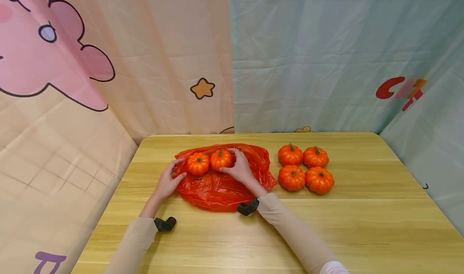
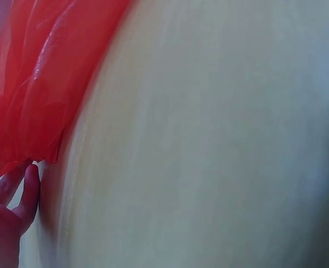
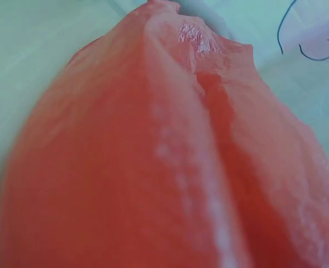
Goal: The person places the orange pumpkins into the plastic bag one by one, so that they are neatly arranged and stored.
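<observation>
Red, thin, shiny plastic for the bag (image 1: 217, 195), spread out and wrinkled on a wooden table (image 1: 362, 209). On the bag, side by side in its far half, two orange pumpkins with green stems: the left pumpkin (image 1: 197, 164) and the held pumpkin (image 1: 219, 161). Around the right side of the held pumpkin, over the bag, the right hand (image 1: 241, 170), thumb and fingers bent in and holding on. At the bag's left edge, the left hand (image 1: 168, 181), thumb and fingers wide apart, with hold of nothing, near the left pumpkin. To the right of the bag, in two rows of two, four more pumpkins (image 1: 292, 179).

Along the bag's far edge, dark letters (image 1: 235, 149). Cannot read for sure, too small and creased. In front of the left pumpkin, more dark print (image 1: 197, 179) on the bag, just as hard to read. Behind the bag, a hanging cloth (image 1: 304, 56) with an orange star (image 1: 202, 88). Far to the right of the bag, bright shapes (image 1: 385, 89) on the cloth. Look a bit like letters, but cannot tell which.
</observation>
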### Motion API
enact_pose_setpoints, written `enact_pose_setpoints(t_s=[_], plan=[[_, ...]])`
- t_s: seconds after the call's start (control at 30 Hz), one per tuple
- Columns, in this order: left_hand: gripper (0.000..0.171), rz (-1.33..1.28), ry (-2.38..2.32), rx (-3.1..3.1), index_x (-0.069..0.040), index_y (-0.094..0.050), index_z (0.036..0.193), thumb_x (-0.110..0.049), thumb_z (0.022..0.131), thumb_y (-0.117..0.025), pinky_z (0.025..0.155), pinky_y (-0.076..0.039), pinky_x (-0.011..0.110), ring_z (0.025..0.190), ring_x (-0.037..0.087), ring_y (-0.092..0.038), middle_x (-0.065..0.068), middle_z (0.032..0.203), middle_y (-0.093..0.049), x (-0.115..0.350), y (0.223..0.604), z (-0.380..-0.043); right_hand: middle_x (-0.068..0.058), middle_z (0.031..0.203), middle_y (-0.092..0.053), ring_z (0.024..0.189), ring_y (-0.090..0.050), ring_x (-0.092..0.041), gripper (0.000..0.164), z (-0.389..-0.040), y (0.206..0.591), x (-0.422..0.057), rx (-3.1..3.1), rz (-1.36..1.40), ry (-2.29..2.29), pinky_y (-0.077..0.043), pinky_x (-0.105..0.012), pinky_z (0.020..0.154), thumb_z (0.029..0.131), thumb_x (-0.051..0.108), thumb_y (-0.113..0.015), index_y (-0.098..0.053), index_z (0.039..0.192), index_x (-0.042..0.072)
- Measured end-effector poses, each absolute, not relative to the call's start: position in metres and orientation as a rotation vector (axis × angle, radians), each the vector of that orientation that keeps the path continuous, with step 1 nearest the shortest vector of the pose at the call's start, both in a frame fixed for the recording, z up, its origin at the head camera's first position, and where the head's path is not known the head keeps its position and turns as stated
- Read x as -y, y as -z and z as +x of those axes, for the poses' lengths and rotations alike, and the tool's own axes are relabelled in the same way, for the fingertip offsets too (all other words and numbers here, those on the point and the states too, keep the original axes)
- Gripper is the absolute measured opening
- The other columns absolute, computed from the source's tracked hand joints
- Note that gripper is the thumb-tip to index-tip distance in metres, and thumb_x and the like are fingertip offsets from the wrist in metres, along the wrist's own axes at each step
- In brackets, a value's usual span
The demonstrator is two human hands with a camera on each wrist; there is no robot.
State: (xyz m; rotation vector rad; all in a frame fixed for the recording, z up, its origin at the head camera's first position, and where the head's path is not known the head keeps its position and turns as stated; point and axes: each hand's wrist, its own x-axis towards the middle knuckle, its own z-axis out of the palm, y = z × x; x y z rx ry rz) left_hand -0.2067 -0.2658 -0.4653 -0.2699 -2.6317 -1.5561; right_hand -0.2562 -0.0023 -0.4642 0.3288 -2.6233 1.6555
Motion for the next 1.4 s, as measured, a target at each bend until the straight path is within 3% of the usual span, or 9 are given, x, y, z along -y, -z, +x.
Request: enact_pose_setpoints(t_s=[0.2, 0.9, 1.23, 1.4], plan=[[0.049, -0.277, 1.551, 2.624, -0.003, -0.040, 0.141, -0.005, 0.094, -0.056, 0.107, -0.036, 0.056, 0.130, 0.038, -0.044, 0.020, 0.146, -0.042, 0.270, 0.477, -0.213, -0.021, 0.129, -0.051, 0.108, -0.056, -0.034, 0.068, -0.255, 0.466, 0.002, 2.610, 0.328, -1.676, -0.051, -0.045, 0.092, 0.074, 0.011, -0.081, -0.047, 0.133, 0.003], [0.048, -0.261, 1.524, 2.625, -0.003, -0.041, 0.140, -0.004, 0.094, -0.056, 0.106, -0.037, 0.057, 0.129, 0.040, -0.045, 0.020, 0.145, -0.043, 0.272, 0.478, -0.211, -0.017, 0.129, -0.052, 0.106, -0.058, -0.031, 0.067, -0.248, 0.455, -0.009, 2.662, 0.355, -1.621, -0.054, -0.041, 0.089, 0.076, 0.008, -0.080, -0.047, 0.134, 0.007], [0.049, -0.264, 1.529, 2.639, -0.005, -0.039, 0.141, -0.006, 0.095, -0.055, 0.107, -0.035, 0.057, 0.130, 0.039, -0.043, 0.019, 0.146, -0.041, 0.272, 0.479, -0.212, -0.016, 0.134, -0.051, 0.122, -0.051, -0.038, 0.059, -0.230, 0.434, -0.026, 2.624, 0.446, -1.511, -0.047, -0.050, 0.098, 0.078, 0.007, -0.078, -0.052, 0.131, 0.008], [0.049, -0.278, 1.527, 2.633, -0.004, -0.039, 0.142, -0.007, 0.095, -0.056, 0.106, -0.036, 0.058, 0.130, 0.040, -0.044, 0.020, 0.146, -0.041, 0.272, 0.478, -0.212, -0.016, 0.131, -0.053, 0.121, -0.051, -0.038, 0.057, -0.224, 0.426, -0.036, 2.569, 0.449, -1.504, -0.045, -0.052, 0.099, 0.078, 0.007, -0.078, -0.054, 0.129, 0.010]])
